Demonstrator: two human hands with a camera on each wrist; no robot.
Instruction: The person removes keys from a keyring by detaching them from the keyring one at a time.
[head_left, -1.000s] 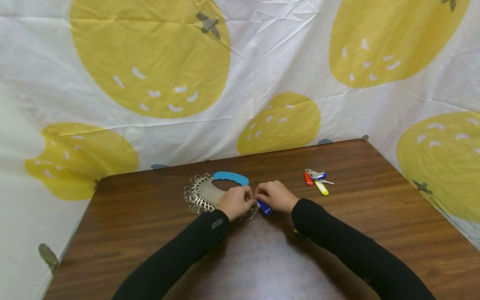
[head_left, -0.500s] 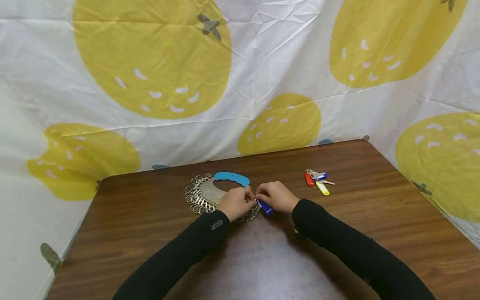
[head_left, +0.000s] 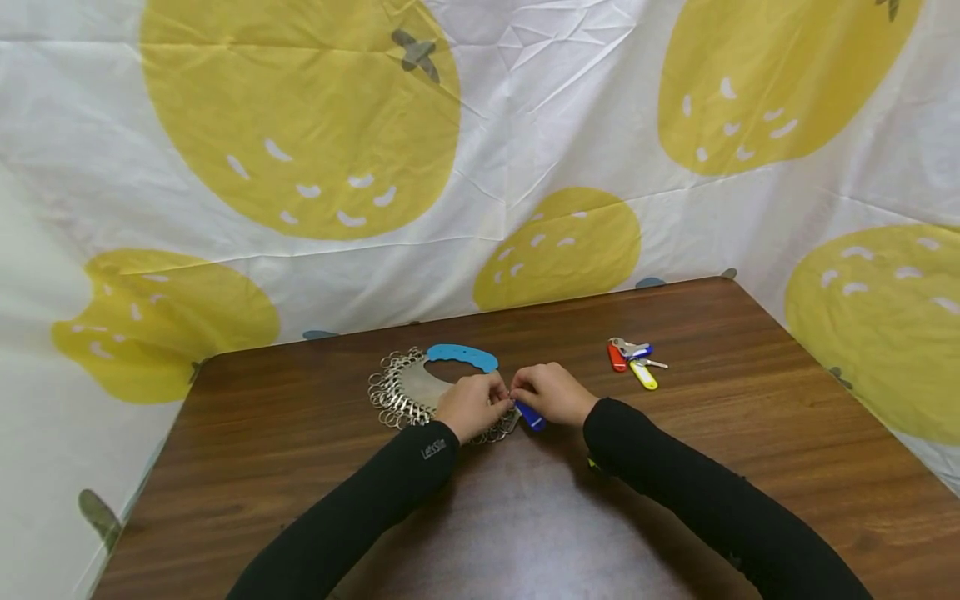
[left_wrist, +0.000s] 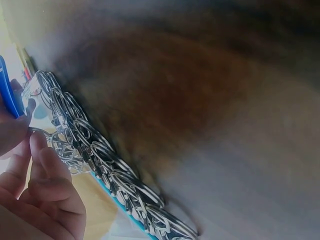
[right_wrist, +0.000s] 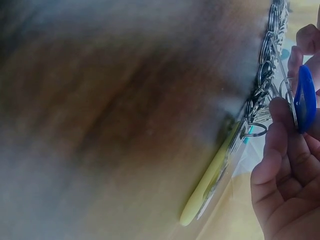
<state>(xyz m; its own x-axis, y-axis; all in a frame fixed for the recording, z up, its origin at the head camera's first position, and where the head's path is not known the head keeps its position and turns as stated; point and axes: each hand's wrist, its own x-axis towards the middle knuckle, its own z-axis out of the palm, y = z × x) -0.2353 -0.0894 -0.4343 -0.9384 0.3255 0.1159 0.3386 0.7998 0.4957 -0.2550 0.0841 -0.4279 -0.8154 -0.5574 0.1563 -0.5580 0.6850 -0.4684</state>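
Observation:
A metal key holder (head_left: 422, 385) with a blue handle (head_left: 462, 357) lies on the table, its curved edge lined with several split rings (left_wrist: 100, 155). My left hand (head_left: 472, 407) pinches one of these rings at the holder's right side. Close against it, my right hand (head_left: 555, 393) holds a blue key tag (right_wrist: 304, 100) with a thin metal key beside it. Fingertips of both hands nearly meet, and whether the tag is on the ring cannot be made out. In the right wrist view, a yellow key tag (right_wrist: 207, 187) lies below the rings, partly hidden by my right arm in the head view.
Right of my hands lie a red key tag (head_left: 617, 357), a yellow tag with a key (head_left: 643, 375) and another blue tag, bunched together with keys. The brown wooden table (head_left: 300, 467) ends at a white cloth (head_left: 337, 283) with yellow fruit prints behind and at the sides.

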